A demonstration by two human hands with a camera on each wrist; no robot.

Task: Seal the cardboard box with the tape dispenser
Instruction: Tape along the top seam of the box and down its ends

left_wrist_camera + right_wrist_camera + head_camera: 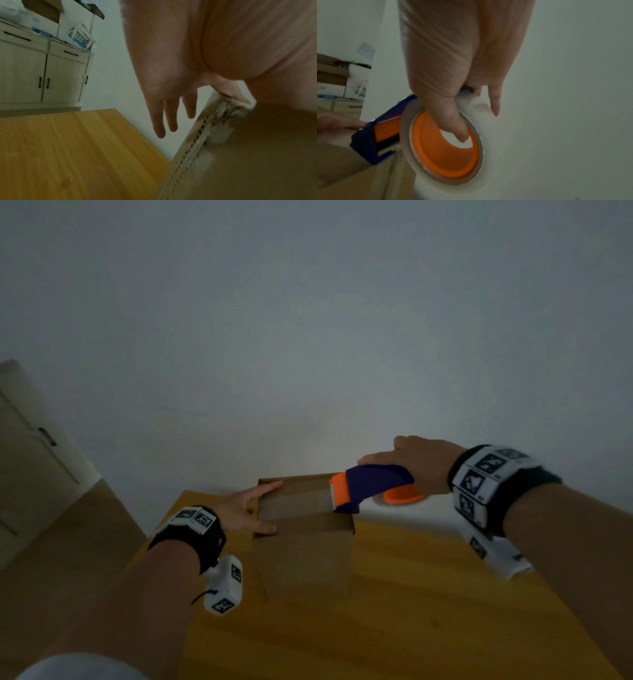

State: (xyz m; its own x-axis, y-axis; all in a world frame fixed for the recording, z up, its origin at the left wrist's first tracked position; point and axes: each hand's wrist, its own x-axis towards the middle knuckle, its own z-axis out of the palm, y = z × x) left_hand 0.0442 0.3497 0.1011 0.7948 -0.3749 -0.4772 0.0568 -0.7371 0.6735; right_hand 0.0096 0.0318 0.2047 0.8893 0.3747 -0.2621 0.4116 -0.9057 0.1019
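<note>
A brown cardboard box (305, 546) stands on the wooden table (428, 594) near its far edge. My left hand (251, 508) lies on the box's left top edge with straight fingers (171, 119), thumb on the near corner. My right hand (414, 460) grips the blue and orange tape dispenser (370, 486) from above, thumb hooked into the orange core (447, 146) of the clear tape roll. The dispenser's orange front end rests on the box's top at its right side. A strip of tape (298, 501) runs across the top flaps.
A light wooden cabinet (42, 73) with boxes and a bag on top stands to the left against the white wall (308, 337). The table's left edge (161, 529) drops to the floor close to the box.
</note>
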